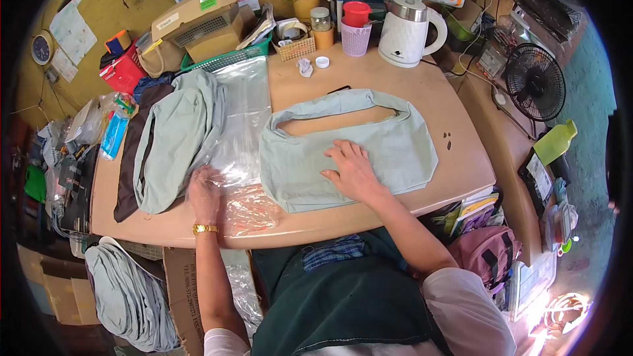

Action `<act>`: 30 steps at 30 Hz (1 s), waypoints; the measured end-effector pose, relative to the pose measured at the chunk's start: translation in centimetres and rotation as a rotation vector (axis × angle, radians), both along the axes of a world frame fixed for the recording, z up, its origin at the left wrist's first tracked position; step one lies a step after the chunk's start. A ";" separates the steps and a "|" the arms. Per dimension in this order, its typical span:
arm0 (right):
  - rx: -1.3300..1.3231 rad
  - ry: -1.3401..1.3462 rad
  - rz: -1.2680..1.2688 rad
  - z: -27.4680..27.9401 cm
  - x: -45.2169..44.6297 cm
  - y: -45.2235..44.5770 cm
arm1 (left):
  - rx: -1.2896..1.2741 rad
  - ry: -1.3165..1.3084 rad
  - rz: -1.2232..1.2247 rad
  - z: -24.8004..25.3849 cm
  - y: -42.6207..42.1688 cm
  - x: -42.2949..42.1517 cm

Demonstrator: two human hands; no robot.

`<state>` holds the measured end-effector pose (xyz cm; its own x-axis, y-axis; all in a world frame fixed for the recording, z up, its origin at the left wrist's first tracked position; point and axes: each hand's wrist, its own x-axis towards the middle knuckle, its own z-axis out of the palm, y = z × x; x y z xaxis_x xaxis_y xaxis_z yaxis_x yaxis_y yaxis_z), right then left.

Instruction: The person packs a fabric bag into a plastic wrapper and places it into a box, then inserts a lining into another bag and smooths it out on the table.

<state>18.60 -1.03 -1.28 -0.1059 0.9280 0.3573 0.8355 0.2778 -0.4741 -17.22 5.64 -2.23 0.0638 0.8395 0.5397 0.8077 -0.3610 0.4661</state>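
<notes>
A pale green cloth shoulder bag (pixel 303 148) lies flat on the table, its wide strap looped toward the far side. My right hand (pixel 353 168) rests on the bag's front with the fingers spread. To the left, my left hand (pixel 204 191) has its fingers curled at the edge of a transparent plastic bag (pixel 247 109), and some of the film appears to cover the hand. Beside that hand lies another pale green cloth bag (pixel 173 138), on top of a dark brown cloth (pixel 128 188).
On the table (pixel 455 178), a white electric kettle (pixel 403 36), a pink cup (pixel 355 41) and a green basket (pixel 227 59) line the back. A black fan (pixel 535 82) stands at right. Stacked pale cloth pieces (pixel 128 296) sit below the table's left edge, near a cardboard box (pixel 182 290).
</notes>
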 end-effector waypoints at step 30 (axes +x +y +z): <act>-0.081 0.098 0.397 -1.4 -25.1 9.1 | -0.144 -0.114 -0.022 2.6 -0.6 -1.4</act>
<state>-6.49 8.10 -2.63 -0.4299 0.8477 0.3108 0.6211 0.5275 -0.5796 -18.66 5.00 0.39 0.0286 0.9076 0.4190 0.7392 -0.3013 0.6023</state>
